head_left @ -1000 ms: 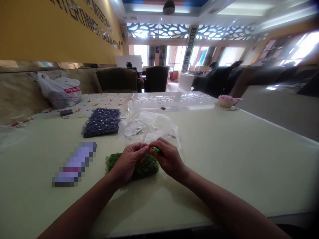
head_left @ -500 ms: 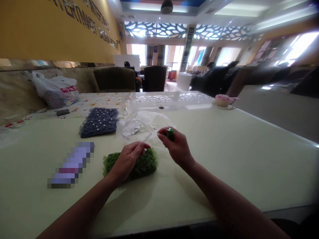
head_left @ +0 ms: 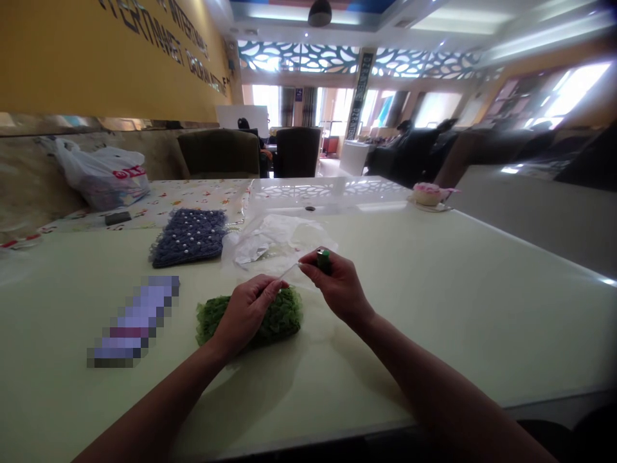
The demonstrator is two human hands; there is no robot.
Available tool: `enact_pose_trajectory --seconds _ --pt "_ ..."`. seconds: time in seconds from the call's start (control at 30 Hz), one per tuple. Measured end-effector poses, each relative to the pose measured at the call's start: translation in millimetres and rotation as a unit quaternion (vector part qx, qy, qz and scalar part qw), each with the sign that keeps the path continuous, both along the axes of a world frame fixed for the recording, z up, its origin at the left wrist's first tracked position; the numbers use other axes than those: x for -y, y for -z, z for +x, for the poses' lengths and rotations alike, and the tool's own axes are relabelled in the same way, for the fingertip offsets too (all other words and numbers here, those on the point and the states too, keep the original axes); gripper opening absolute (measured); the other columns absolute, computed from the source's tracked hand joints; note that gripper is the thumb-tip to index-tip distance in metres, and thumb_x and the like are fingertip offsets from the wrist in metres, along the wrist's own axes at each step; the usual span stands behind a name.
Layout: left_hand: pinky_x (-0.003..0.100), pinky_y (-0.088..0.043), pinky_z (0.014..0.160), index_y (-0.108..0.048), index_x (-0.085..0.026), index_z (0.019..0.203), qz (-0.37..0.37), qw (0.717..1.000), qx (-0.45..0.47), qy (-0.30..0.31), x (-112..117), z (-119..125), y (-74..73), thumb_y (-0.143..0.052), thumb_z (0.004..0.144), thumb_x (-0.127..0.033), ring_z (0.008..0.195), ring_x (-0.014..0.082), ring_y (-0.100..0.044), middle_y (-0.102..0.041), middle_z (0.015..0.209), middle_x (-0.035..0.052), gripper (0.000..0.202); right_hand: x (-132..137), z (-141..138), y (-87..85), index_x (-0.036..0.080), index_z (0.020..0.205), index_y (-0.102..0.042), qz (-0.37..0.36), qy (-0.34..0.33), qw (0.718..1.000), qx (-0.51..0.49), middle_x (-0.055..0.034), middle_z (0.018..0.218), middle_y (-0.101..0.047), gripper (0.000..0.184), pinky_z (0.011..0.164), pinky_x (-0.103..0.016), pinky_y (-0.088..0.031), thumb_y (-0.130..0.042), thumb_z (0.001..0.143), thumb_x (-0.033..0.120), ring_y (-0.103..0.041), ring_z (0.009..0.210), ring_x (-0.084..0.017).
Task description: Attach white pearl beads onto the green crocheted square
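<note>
"What's changing?"
"The right hand (head_left: 337, 283), cradling a green lighter (head_left: 323, 260), is newly meeting and seemingly pinching the clear stick (head_left: 290, 271)."
"Left hand (head_left: 248, 305)?"
"Pinching its base over the green ruffled pouch (head_left: 284, 318); both are likely working it."

Fg dim w/ bright bkgd windows (head_left: 341, 103), R edge blurry.

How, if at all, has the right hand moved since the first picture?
Yes: the right hand has shifted up and rightward in view, against the green ruffled piece.
</note>
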State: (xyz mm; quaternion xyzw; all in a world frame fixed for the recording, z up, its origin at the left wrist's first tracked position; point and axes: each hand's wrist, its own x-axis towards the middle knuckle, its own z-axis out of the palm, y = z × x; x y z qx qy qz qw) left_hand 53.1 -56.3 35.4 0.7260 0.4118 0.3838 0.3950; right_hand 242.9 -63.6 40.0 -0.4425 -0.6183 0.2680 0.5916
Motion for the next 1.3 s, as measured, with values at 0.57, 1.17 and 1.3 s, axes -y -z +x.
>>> enact_pose_trajectory --seconds 0.57,1.17,1.3 --pt "0.024 -0.045 0.076 -0.071 -0.019 0.100 0.165 0.985 -0.057 0.018 -10.4 -7.5 4.2 -0.050 0.095 -0.032 0.081 0.0140 -0.062 -0.068 0.088 0.0017 0.025 -4.9 6.6 -6.1 0.015 0.080 -0.067 -0.088 -0.091 0.989 -0.078 0.0054 0.055 -0.043 0.020 0.050 -0.025 -0.030 -0.072 0.075 0.034 -0.036 0.053 -0.008" --pt "0.027 -0.046 0.074 -0.071 -0.019 0.104 0.217 0.968 -0.125 0.028 -17.5 -14.4 2.1 -0.047 0.096 -0.035 0.080 0.0163 -0.060 -0.065 0.087 0.0051 0.030 -4.2 7.0 -10.3 0.015 0.080 -0.063 -0.139 -0.119 0.978 -0.102 0.0075 0.054 -0.039 0.024 0.048 -0.023 -0.028 -0.072 0.072 0.036 -0.034 0.051 -0.006" --pt "0.026 -0.045 0.072 -0.071 -0.020 0.105 0.229 0.963 -0.135 0.042 -15.1 -12.9 0.0 -0.048 0.095 -0.033 0.076 0.0155 -0.058 -0.063 0.082 0.0037 0.028 -4.5 5.2 -8.2 0.015 0.079 -0.062 -0.142 -0.119 0.978 -0.099 0.0072 0.055 -0.040 0.026 0.048 -0.023 -0.027 -0.072 0.072 0.038 -0.034 0.051 -0.006"
